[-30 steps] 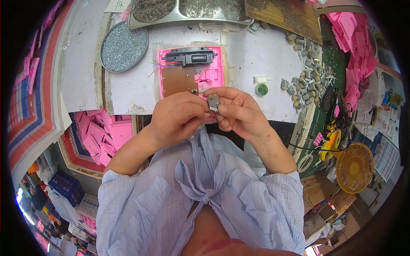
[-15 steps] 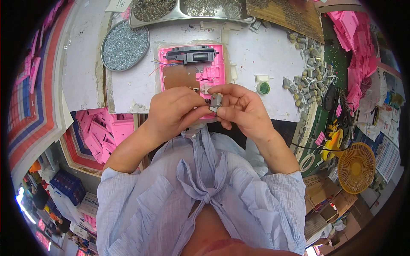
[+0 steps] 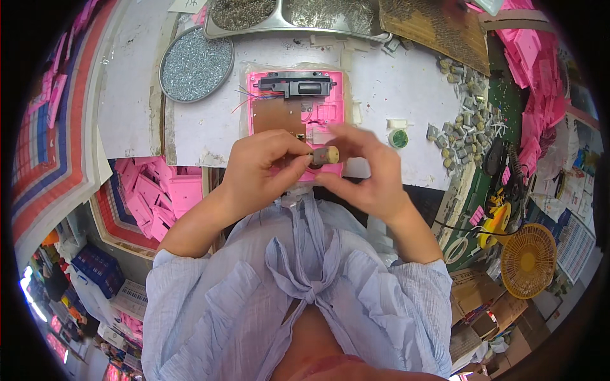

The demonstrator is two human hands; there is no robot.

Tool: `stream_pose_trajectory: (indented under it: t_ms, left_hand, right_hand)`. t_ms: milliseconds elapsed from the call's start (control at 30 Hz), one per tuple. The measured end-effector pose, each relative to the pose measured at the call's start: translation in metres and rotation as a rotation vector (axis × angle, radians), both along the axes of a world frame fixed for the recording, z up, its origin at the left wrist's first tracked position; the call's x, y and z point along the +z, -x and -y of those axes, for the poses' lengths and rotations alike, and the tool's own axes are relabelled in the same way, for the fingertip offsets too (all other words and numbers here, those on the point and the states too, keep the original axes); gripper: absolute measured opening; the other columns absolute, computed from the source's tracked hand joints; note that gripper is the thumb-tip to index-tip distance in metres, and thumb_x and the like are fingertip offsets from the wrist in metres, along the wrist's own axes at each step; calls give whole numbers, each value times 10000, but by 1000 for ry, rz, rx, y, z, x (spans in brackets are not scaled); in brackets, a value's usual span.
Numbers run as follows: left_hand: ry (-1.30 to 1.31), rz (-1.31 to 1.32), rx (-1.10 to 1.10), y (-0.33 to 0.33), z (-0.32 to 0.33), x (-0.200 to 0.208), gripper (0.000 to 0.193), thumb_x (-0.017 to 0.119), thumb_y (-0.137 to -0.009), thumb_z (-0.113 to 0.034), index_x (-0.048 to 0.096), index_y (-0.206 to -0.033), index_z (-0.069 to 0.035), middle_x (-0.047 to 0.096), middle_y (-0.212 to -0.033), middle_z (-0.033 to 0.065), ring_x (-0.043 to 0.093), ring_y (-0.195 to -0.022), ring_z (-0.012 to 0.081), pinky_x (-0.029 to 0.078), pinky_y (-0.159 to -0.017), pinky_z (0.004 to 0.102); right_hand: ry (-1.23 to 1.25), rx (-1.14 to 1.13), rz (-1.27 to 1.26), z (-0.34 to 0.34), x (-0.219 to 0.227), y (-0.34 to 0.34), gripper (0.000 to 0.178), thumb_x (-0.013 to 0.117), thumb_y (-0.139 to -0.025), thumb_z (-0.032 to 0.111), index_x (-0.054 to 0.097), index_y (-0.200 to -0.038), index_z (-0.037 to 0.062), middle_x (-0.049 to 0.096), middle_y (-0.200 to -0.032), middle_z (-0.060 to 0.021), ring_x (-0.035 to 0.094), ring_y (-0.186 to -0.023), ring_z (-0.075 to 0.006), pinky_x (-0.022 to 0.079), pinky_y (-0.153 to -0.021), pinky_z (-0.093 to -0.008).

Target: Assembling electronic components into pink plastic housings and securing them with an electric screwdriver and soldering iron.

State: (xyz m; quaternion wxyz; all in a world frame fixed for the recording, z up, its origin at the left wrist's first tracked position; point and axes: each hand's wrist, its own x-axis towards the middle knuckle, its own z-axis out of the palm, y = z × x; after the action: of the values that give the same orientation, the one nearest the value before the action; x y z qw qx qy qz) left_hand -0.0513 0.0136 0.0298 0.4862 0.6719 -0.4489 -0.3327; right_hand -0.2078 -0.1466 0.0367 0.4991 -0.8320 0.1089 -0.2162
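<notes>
A loose bow (image 3: 309, 293) ties the front of your pale blue shirt, nearest the camera. Above it, your left hand (image 3: 262, 166) holds a small grey motor (image 3: 325, 156), thumb and forefinger pinched on its left end; the tan round end points right. Your right hand (image 3: 379, 176) is blurred, its thumb and forefinger spread well apart around the motor, thumb below and forefinger above; you cannot tell from this view whether either touches it. The motor is over the lower edge of an open pink plastic housing (image 3: 337, 115), which holds a brown board (image 3: 277, 117) and, across its top, a black part (image 3: 296, 85). Loose pink plastic pieces (image 3: 159, 198) fill a bin to the left. On the white tabletop (image 3: 375, 82), a round green pot (image 3: 398, 138) lies right of the housing, with heaped motors (image 3: 467, 120) farther right. Farthest off are a round dish (image 3: 232, 60) of silvery pieces and a divided metal tray (image 3: 279, 26).
</notes>
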Motion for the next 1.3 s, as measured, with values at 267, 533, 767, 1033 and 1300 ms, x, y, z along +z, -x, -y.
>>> stream_pose_trajectory:
  t_ms: [267,533,767,1033,1300]
  left_hand:
    - [283,343,-5,-4,1,-6,210,801,-828,-42,724,-1023,-36,730,-889,112,716,-769,285,566,-653,357]
    - [283,243,45,-2,1,-5,282,820,-827,-31,708,-1085,-14,736,-942,136,704,-727,225,559,-602,305]
    - [285,239,68,-1,1,-6,338,836,-810,-25,703,-1121,-15,727,-980,134,691,-713,196,554,-603,283]
    - [143,644,70,-19,28,-8,281,810,-759,-92,733,-1028,-109,624,-936,54,614,-864,249,471,-766,383]
    - [223,759,-115,-14,19,-17,201,822,-750,-159,750,-937,-163,604,-917,-7,576,-873,219,394,-846,400]
  right_hand:
    - [396,143,203,17,7,-3,427,834,-720,43,694,-1121,88,686,-923,-71,656,-738,-253,546,-599,-339]
    - [398,82,235,10,0,-1,419,841,-700,55,709,-1093,112,678,-914,-63,653,-746,-252,540,-581,-334]
    - [383,81,223,10,-2,1,417,842,-695,57,710,-1087,111,680,-928,-66,659,-762,-256,546,-605,-342]
    - [384,-164,220,40,-9,18,340,807,-742,-40,709,-1060,28,734,-973,-121,687,-775,-279,553,-679,-348]
    - [263,-152,-19,44,-20,5,315,810,-770,52,718,-1071,30,737,-1053,-105,666,-919,-299,537,-826,-403]
